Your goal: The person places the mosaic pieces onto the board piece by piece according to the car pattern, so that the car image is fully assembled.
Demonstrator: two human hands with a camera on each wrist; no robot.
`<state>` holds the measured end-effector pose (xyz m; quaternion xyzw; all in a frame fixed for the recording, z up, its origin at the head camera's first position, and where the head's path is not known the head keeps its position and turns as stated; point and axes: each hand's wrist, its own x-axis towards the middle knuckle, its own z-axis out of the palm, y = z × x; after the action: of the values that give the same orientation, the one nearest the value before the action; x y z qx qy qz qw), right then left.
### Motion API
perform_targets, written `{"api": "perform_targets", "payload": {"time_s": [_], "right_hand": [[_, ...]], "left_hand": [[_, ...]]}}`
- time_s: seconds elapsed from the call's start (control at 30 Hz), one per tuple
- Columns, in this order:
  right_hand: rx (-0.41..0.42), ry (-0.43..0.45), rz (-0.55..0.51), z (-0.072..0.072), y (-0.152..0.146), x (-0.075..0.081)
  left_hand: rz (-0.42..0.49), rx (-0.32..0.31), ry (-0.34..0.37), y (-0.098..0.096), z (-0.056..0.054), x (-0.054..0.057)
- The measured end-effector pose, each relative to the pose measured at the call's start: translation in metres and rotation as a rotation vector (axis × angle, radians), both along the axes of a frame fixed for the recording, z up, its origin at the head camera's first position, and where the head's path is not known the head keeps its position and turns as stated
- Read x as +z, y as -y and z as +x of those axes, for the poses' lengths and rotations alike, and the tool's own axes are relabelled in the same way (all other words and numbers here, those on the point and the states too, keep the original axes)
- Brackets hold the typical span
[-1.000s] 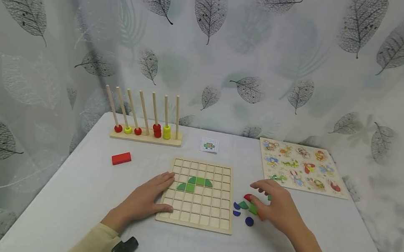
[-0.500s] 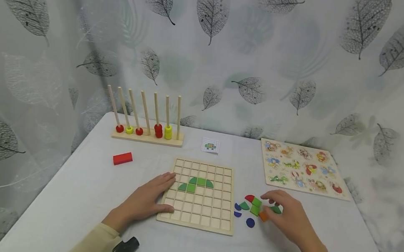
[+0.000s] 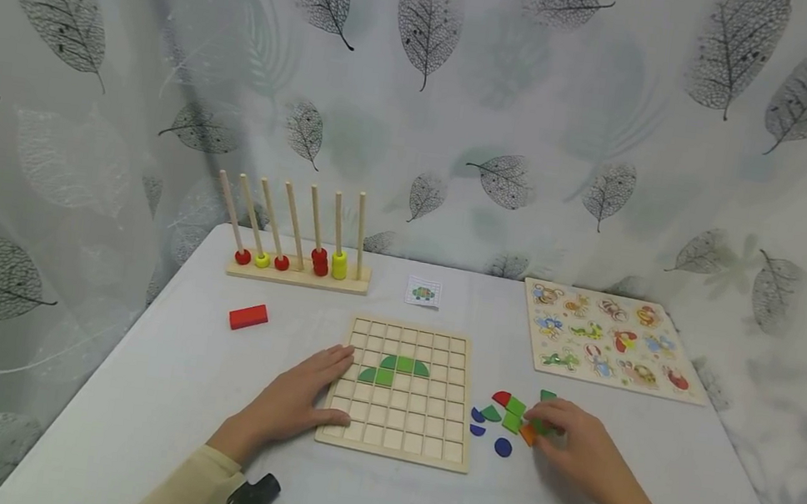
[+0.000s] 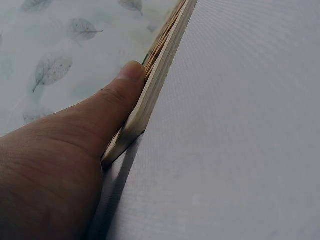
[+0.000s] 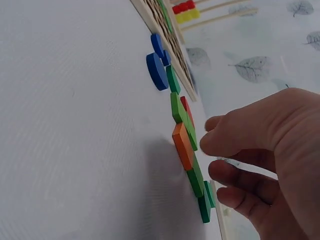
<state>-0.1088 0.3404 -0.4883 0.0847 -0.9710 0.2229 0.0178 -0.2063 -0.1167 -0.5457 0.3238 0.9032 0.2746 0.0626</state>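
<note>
A wooden grid board (image 3: 401, 420) lies in the middle of the table, bearing several green squares and quarter-rounds. My left hand (image 3: 291, 394) rests at its left edge, fingers extended; in the left wrist view the thumb (image 4: 117, 95) lies along the board's side. To the right of the board my right hand (image 3: 586, 451) hovers at loose pieces with bent fingers. In the right wrist view an orange piece (image 5: 183, 146) and green pieces (image 5: 196, 176) lie beside the fingertips, with nothing seen between them. The hand partly hides green pieces in the head view.
Nearer the board lie a red quarter-round (image 3: 501, 398), a blue disc (image 3: 503, 447) and small blue half-rounds (image 3: 476, 430). Behind stand a peg rack (image 3: 298, 273) with beads, a small pattern card (image 3: 424, 292) and an animal puzzle board (image 3: 601, 335). A red block (image 3: 248, 317) lies left.
My right hand has moved right and slightly toward me, from the red quarter-round to the green pieces by the orange one. The left hand stays at the board.
</note>
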Motion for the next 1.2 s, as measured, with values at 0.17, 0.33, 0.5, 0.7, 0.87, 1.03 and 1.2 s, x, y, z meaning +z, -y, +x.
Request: {"api": "perform_targets", "payload": {"time_s": [0.17, 0.33, 0.5, 0.7, 0.87, 1.03, 1.2], "right_hand": [[0.007, 0.092, 0.006, -0.0027, 0.0006, -0.0021], [0.006, 0.095, 0.011, -0.0042, 0.0005, -0.0025], [0.005, 0.083, 0.016, -0.0039, 0.0006, -0.0028], [-0.002, 0.082, 0.029, -0.0037, 0.0038, -0.0044], [-0.019, 0.089, 0.060, -0.0043, 0.0070, -0.0062], [-0.017, 0.091, 0.086, -0.0044, 0.0055, -0.0058], [-0.014, 0.099, 0.106, -0.0048, 0.0069, -0.0052]], "left_hand": [[-0.007, 0.003, 0.003, 0.0002, 0.0008, 0.0011], [-0.012, 0.007, -0.005, -0.0009, 0.0000, 0.0008], [0.004, 0.002, -0.004, -0.0017, 0.0000, 0.0009], [0.004, 0.005, 0.002, 0.0000, 0.0007, -0.0002], [0.010, -0.001, -0.007, 0.0023, 0.0002, -0.0016], [0.008, -0.010, -0.011, 0.0014, 0.0000, -0.0013], [0.005, -0.008, -0.016, 0.0012, 0.0003, -0.0003]]}}
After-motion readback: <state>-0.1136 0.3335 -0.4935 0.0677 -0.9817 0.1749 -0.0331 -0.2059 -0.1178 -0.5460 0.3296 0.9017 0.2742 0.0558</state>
